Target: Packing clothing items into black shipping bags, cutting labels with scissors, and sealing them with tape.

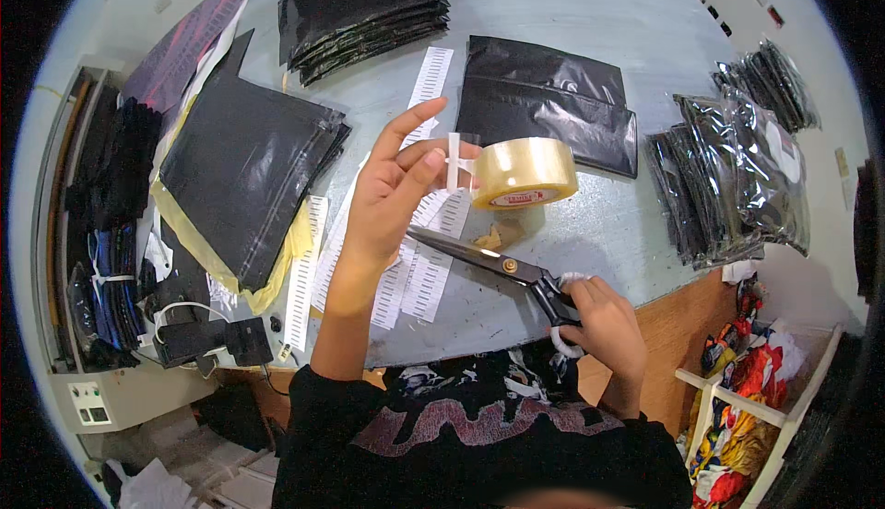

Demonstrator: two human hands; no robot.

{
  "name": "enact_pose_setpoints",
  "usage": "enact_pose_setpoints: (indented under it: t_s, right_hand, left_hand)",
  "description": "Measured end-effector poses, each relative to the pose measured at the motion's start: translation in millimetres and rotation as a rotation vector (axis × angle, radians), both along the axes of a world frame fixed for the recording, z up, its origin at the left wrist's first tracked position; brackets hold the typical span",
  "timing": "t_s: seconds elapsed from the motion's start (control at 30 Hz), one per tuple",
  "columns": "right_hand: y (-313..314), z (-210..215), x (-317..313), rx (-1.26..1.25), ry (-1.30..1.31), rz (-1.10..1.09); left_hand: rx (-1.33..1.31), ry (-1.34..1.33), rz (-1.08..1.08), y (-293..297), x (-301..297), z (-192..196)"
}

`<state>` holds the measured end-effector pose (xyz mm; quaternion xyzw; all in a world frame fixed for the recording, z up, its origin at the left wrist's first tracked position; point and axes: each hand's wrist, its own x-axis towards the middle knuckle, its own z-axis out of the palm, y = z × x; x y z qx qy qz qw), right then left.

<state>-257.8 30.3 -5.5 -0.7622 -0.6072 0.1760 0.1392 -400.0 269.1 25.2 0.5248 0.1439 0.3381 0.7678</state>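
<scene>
- Right hand (604, 325) is closed around the handles of black scissors (502, 265), blades resting on the grey table (636, 39).
- Left hand (392, 191) pinches what looks like a tape strip (454, 160), index finger raised.
- A clear tape roll (524, 172) sits just beside it.
- Black bags (364, 6) are stacked farther back.

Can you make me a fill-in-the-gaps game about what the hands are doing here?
1. The right hand grips a pair of ____ with black handles.
2. The left hand pinches a strip pulled from the roll of clear ____.
3. Sheets of white labels lie on the grey ____.
4. The stacks of bags at the far side are ____ in colour.

Missing words: scissors; tape; table; black
</scene>
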Motion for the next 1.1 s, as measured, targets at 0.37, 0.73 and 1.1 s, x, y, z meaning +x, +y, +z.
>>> enact_pose_setpoints:
  t_s: [0.37,0.73,1.1]
  right_hand:
    - [1,9,6,0.198,0.428,0.019]
    - [67,16,1,0.149,1.900,0.023]
    - [63,15,29,0.620,1.385,-0.224]
  left_hand:
    - [0.134,0.085,-0.255,-2,-11,4]
    - [0.714,0.130,-0.442,-21,21,11]
    - [0.468,-0.057,-0.501,18,28,-1]
